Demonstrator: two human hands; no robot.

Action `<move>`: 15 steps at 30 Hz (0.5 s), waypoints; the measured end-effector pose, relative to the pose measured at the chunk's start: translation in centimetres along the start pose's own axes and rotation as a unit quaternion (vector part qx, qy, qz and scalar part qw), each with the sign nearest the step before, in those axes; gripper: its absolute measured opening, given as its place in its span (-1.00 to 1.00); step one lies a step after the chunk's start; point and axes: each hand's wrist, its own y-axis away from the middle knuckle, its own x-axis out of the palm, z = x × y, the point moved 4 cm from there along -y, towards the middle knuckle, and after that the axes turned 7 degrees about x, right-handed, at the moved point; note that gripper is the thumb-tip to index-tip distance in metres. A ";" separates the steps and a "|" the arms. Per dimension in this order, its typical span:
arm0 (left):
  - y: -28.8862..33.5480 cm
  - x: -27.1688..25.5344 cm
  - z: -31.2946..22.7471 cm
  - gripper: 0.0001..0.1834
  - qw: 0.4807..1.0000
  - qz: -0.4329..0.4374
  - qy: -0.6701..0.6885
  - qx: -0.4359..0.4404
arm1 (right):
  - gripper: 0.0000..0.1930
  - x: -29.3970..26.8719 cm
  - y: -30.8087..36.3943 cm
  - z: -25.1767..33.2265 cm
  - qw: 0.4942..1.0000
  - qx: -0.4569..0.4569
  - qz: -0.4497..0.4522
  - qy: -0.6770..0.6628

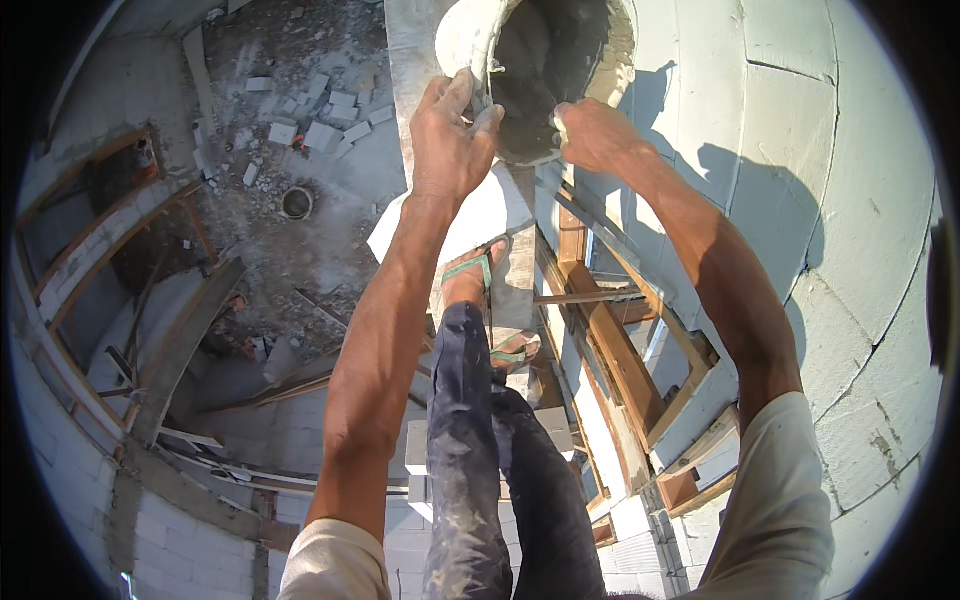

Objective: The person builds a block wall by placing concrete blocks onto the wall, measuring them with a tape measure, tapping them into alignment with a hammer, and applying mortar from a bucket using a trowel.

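Observation:
A pale, mortar-crusted bucket (468,35) is at the top centre, its mouth tipped toward me. Its inside is coated dark grey, and I cannot tell how much mortar is in it. My left hand (450,145) is closed at the left side of its rim, thumb and fingers pinched together. On the right side of the rim, my right hand (598,138) is closed with curled fingers. A white block (505,205) lies below the bucket, beside my sandalled foot (463,285).
I stand on a narrow plank platform (405,50) high above a floor with broken white blocks (322,137) and a small bucket (297,203). A white block wall (775,130) rises at right. Wooden frames (610,330) stand below it.

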 end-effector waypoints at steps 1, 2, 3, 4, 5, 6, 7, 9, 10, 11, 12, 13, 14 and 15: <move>-0.3 0.0 0.4 -0.52 1.000 0.006 0.007 -0.014 | -0.64 0.4 -0.3 -1.2 0.996 -0.001 0.002 -0.094; -0.7 -0.1 0.6 -0.52 1.000 0.008 0.008 -0.014 | -0.64 0.7 -0.5 -2.2 0.995 0.001 0.002 -0.095; -1.1 -0.4 0.9 -0.55 0.999 0.020 -0.011 -0.022 | -0.58 0.9 -0.7 -2.9 0.987 -0.024 -0.003 -0.160; -1.5 -1.0 1.2 -0.57 0.998 0.034 -0.033 -0.031 | -0.52 0.9 -0.6 -2.8 0.973 -0.052 -0.008 -0.226; -2.0 -1.6 1.2 -0.57 0.998 0.037 -0.036 -0.031 | -0.52 1.0 -0.5 -2.8 0.972 -0.053 -0.008 -0.230; -2.5 -2.0 1.5 -0.59 0.997 0.048 -0.045 -0.051 | -0.46 1.0 -0.4 -3.1 0.969 -0.041 -0.015 -0.244; -2.9 -2.5 1.9 -0.61 0.994 0.058 -0.056 -0.071 | -0.40 0.9 -0.3 -3.2 0.966 -0.030 -0.021 -0.257; -3.9 -3.4 3.9 -0.60 0.992 0.070 -0.038 -0.095 | -0.36 2.0 -0.4 -3.4 0.956 -0.039 -0.075 -0.282; -4.1 -3.5 4.9 -0.58 0.988 0.052 0.047 -0.135 | -0.31 2.3 -0.4 -3.8 0.944 -0.045 -0.128 -0.302; -4.3 -3.8 5.9 -0.57 0.976 0.034 0.127 -0.175 | -0.31 2.5 -0.5 -3.7 0.943 -0.045 -0.127 -0.304; -4.6 -4.0 6.9 -0.50 0.959 0.056 0.178 -0.212 | -0.29 2.6 -0.6 -3.6 0.938 -0.044 -0.126 -0.321; -4.6 -4.4 7.4 -0.50 0.959 0.058 0.177 -0.212 | -0.26 2.7 -0.7 -3.3 0.931 -0.043 -0.125 -0.339; -4.4 -4.9 7.9 -0.49 0.948 0.046 0.198 -0.246 | -0.26 2.0 -0.2 -2.4 0.930 -0.044 -0.125 -0.343; -4.2 -5.6 8.4 -0.47 0.935 0.034 0.218 -0.279 | -0.26 1.4 0.6 -1.7 0.924 -0.041 -0.121 -0.361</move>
